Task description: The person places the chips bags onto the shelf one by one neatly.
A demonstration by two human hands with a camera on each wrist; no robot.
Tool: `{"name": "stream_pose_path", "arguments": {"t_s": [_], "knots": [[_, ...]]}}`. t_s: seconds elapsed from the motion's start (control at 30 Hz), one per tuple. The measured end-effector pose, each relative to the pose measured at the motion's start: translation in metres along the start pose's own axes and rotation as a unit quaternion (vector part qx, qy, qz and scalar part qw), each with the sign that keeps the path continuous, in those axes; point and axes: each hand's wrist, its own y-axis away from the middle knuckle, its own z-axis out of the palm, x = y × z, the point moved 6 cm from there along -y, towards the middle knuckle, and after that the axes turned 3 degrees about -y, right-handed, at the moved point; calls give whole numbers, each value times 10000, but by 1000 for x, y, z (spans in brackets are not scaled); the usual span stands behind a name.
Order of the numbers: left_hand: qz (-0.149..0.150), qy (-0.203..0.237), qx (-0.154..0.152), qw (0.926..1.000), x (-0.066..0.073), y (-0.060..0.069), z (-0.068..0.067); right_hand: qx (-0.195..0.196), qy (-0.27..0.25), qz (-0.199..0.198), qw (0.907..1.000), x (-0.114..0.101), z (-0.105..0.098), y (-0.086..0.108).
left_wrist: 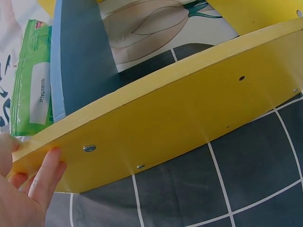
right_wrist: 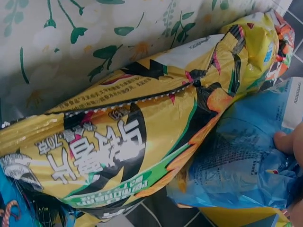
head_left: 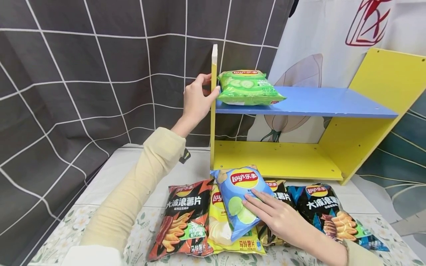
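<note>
My left hand [head_left: 196,98] grips the yellow side panel [head_left: 213,133] of a small shelf near its top, thumb at the front edge and fingers on the outer face. Beside that panel, a green chip bag [head_left: 247,88] lies on the blue shelf board [head_left: 319,99]. In front of the shelf, my right hand [head_left: 279,218] holds a blue chip bag [head_left: 227,190], fingers across its front. The right wrist view shows the thumb against the blue bag's other side [right_wrist: 227,156]. The blue bag is tilted and overlaps a yellow chip bag [head_left: 219,234] in the head view.
A red-and-black chip bag [head_left: 186,221], a black-and-gold chip bag [right_wrist: 109,151] and a dark blue chip bag [head_left: 332,214] lie in a row on the floral tablecloth [head_left: 136,244]. The shelf's yellow lower board [head_left: 266,159] is behind them, its right side panel [head_left: 382,96] slanting outward.
</note>
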Motion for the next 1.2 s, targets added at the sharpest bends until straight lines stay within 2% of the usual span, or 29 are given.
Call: {"name": "stream_pose_path", "arguments": {"t_s": [0.13, 0.43, 0.8, 1.03, 1.2], "knots": [[2, 0, 12, 10000, 0, 0, 0, 144, -4, -77, 9999, 3, -5, 0], [2, -26, 21, 10000, 0, 0, 0, 168, 8, -61, 9998, 5, -17, -1], [16, -34, 37, 10000, 0, 0, 0, 735, 54, -112, 9972, 7, -40, 0], [13, -1, 55, 10000, -2, -1, 0, 1195, 130, -230, 9925, 7, -62, -13], [43, 72, 54, 9999, -1, -1, 0, 1373, 161, -251, 9901, 8, -80, -21]]}}
